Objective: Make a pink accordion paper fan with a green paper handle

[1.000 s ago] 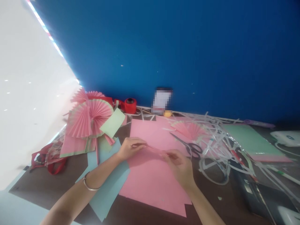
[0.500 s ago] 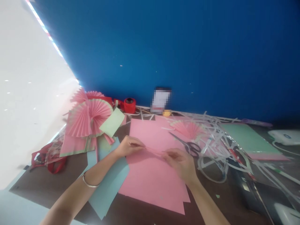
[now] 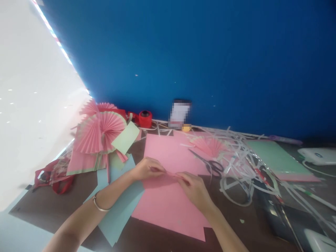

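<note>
Large pink paper (image 3: 168, 210) lies flat in front of me. Over its middle, my left hand (image 3: 149, 169) pinches one end of a thin pink paper strip (image 3: 171, 174), and my right hand (image 3: 190, 185) pinches the other end, its fingers closed. The two hands are close together with a short length of the strip between them. Blue paper (image 3: 123, 210) lies beneath my left forearm. Dark-handled scissors (image 3: 212, 166) rest just beyond my right hand.
Pleated pink fans (image 3: 102, 133) and a pale green card (image 3: 126, 137) are piled at left. Red tape (image 3: 145, 119) stands near the blue wall. Tangled white strips (image 3: 236, 171) spread at right, beside packaged green paper (image 3: 278, 157) and a white device (image 3: 319, 156).
My right hand has moved left and slightly down, closer to my left hand. My left hand has shifted slightly right and down. The strip remains between them.
</note>
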Demonstrator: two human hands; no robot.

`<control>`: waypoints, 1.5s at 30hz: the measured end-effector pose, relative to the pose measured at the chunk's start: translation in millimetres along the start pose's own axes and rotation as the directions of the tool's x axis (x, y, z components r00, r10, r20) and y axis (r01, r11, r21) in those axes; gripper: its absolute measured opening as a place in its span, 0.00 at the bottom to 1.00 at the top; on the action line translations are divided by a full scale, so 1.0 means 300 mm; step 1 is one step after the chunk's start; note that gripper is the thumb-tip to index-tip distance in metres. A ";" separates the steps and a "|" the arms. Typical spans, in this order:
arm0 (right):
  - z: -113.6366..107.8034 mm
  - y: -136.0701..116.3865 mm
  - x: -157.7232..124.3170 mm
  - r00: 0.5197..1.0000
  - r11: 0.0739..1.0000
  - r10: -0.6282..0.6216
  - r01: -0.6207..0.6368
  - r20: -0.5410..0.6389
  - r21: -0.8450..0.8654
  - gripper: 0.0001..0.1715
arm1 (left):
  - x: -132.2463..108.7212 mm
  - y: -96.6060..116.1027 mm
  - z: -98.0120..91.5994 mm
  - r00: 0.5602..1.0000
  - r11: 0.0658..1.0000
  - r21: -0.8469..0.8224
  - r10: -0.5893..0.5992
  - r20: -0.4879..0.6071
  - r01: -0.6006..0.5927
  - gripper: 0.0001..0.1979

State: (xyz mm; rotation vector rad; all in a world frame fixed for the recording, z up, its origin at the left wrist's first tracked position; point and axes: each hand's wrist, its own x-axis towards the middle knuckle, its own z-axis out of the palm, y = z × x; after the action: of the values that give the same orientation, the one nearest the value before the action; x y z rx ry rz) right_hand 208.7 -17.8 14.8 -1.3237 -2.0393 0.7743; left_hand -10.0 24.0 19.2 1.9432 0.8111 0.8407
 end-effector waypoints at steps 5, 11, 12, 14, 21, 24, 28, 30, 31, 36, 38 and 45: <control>0.011 -0.009 -0.003 0.999 0.999 -0.031 0.030 -0.030 -0.029 0.14 | 0.004 0.010 0.011 0.998 0.999 0.028 0.016 0.056 -0.017 0.11; -0.007 0.014 -0.006 0.998 0.997 0.057 -0.056 -0.019 0.058 0.12 | -0.001 0.010 0.016 0.993 0.996 -0.026 -0.079 0.090 0.081 0.12; -0.012 0.024 -0.007 0.995 0.993 0.089 -0.084 -0.051 0.077 0.12 | -0.002 0.010 0.009 0.991 0.992 -0.040 -0.119 0.067 0.121 0.12; -0.021 0.038 -0.009 0.987 0.989 0.126 -0.116 -0.101 0.096 0.13 | -0.003 0.009 -0.005 0.983 0.981 -0.065 -0.182 0.028 0.183 0.13; -0.025 0.013 -0.006 0.985 1.000 0.007 -0.003 -0.172 0.027 0.11 | 0.007 0.015 -0.026 0.978 0.970 -0.125 -0.205 0.036 0.208 0.15; -0.016 0.006 -0.005 0.986 1.000 0.001 0.004 -0.167 0.028 0.11 | 0.008 0.018 -0.033 0.975 0.967 -0.121 -0.222 0.021 0.223 0.14; -0.013 0.019 -0.003 0.997 0.996 0.063 -0.060 -0.048 0.061 0.12 | 0.002 0.020 -0.044 0.970 0.965 -0.101 -0.239 0.045 0.243 0.13; -0.019 0.025 0.000 0.994 0.992 0.102 -0.099 -0.033 0.073 0.12 | 0.001 0.028 -0.050 0.966 0.961 -0.097 -0.252 0.059 0.257 0.13; -0.023 0.026 0.001 0.993 0.991 0.113 -0.110 -0.032 0.080 0.13 | 0.001 0.033 -0.054 0.964 0.960 -0.094 -0.261 0.060 0.265 0.13; -0.027 0.003 0.002 0.994 0.983 0.077 -0.088 0.073 0.162 0.15 | 0.005 0.067 -0.072 0.953 0.954 -0.063 -0.288 0.091 0.295 0.13; -0.021 -0.010 0.000 0.993 0.983 0.077 -0.090 0.088 0.159 0.15 | 0.006 0.074 -0.075 0.951 0.953 -0.048 -0.292 0.104 0.298 0.13; -0.012 -0.008 -0.011 0.997 0.987 0.073 -0.075 0.015 0.139 0.22 | 0.013 0.104 -0.056 0.957 0.965 0.017 -0.262 0.126 0.262 0.13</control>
State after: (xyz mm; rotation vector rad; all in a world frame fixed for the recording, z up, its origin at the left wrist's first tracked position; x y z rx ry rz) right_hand 211.1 -20.9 18.6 -1.3242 -1.9145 0.9407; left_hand -14.5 20.9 54.5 1.8180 0.9658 0.5521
